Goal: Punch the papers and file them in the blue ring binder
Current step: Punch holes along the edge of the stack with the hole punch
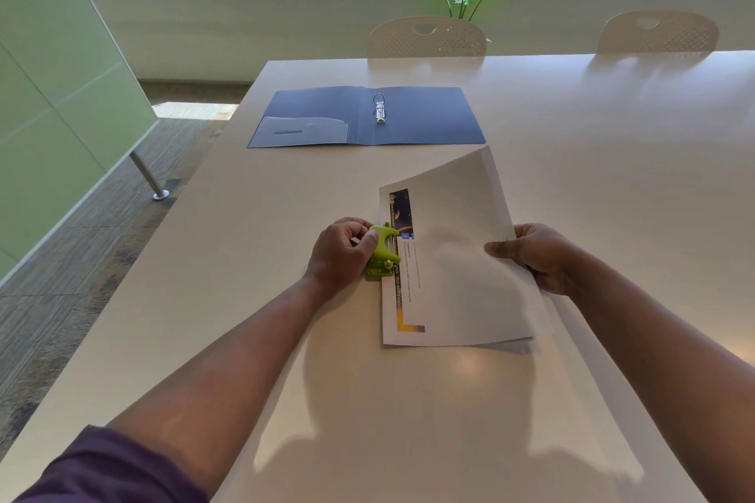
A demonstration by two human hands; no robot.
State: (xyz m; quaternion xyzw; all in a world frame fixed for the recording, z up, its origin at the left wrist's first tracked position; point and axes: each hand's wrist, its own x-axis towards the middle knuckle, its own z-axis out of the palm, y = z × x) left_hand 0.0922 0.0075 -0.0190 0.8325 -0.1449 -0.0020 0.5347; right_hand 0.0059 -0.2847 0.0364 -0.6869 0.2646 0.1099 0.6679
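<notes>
Left hand [339, 253] clamped on green punch [382, 253] at papers' left edge, likely to steady it for punching. Right hand [539, 257] pinched on papers [457, 257] at their right edge, top sheet bowed, probably feeding the stack in. Beyond on the counter [572, 114], blue ring binder [425, 114] open and apart from both grips.

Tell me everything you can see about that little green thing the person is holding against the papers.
The hole punch is small, bright lime green and looks like plastic, with a curved lever on top and small metal fittings. It sits on the white table, against the left edge of the papers, about midway along that edge, which seems to be slid into its slot. The left hand wraps it from the left, thumb near the lever. The right hand grips the papers' opposite edge, not the punch.
</notes>
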